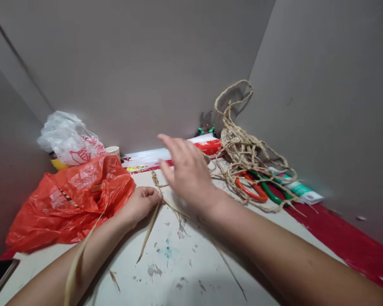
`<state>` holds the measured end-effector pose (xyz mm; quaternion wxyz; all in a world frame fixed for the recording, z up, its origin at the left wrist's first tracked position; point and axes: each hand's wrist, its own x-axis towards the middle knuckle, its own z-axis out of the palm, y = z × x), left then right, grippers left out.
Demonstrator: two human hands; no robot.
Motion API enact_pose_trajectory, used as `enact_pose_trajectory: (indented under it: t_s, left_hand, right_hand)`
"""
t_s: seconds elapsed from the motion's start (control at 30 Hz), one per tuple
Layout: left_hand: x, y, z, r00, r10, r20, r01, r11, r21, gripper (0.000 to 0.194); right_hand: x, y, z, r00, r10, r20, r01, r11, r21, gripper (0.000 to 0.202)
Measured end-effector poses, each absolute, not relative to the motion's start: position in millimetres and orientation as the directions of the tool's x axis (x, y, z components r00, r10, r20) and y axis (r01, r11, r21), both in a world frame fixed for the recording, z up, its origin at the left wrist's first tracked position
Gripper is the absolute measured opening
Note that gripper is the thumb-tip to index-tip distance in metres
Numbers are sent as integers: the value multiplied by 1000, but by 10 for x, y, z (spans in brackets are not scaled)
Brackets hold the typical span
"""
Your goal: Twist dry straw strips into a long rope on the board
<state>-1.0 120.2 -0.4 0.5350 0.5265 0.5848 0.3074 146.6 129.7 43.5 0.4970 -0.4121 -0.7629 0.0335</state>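
My left hand (141, 207) is closed in a pinch, thumb against finger, on a short braid of dried plant strips (155, 178) above the white board. From the pinch, a loose pale strip (149, 231) hangs toward me, and other thin strands run right, partly hidden under my right forearm. Raised just right of the braid, my right hand (190, 174) is slightly blurred, its thumb apart from the fingers; nothing shows in it. A long curled strip (78, 265) lies across my left forearm.
Tangled braided rope (242, 146) is heaped at the back right, over orange-handled (253, 193) and green-handled (271, 194) tools and beside a white-green tube (301, 191). A red plastic bag (70, 204) and a clear bag (68, 134) stand left. Grey walls enclose the back.
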Motion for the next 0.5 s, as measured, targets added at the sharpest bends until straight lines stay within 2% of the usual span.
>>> enact_pose_trajectory:
  t_s: [0.03,0.1,0.2,0.27,0.33,0.4,0.5]
  left_hand:
    - [-12,1197,1,150,946,-286,278,237,931,32]
    - [-17,1190,9,166,949,-269,269,219,938,31]
    - [-21,1184,16,144,953,-268,276,222,935,28]
    - [-26,1184,10,138,955,-262,284,215,934,26]
    - [-38,1188,-12,148,957,-251,292,200,935,25]
    - [-56,1196,-50,155,958,-242,308,186,933,24]
    - [-82,1211,-115,146,964,-224,330,166,929,25]
  right_hand:
    - [1564,1551,468,-144,681,718,725,567,-391,56]
    - [1750,1891,414,-155,793,589,875,387,-290,61]
    - [1946,2066,205,-201,886,418,944,289,-159,65]
    - [2011,2094,97,-222,896,386,945,295,-142,61]
    - [2044,2134,44,-214,872,441,920,331,-208,53]
    - [2061,2200,34,-157,823,546,837,405,-369,45]
    - [2037,2287,64,-21,791,611,524,529,-667,28]
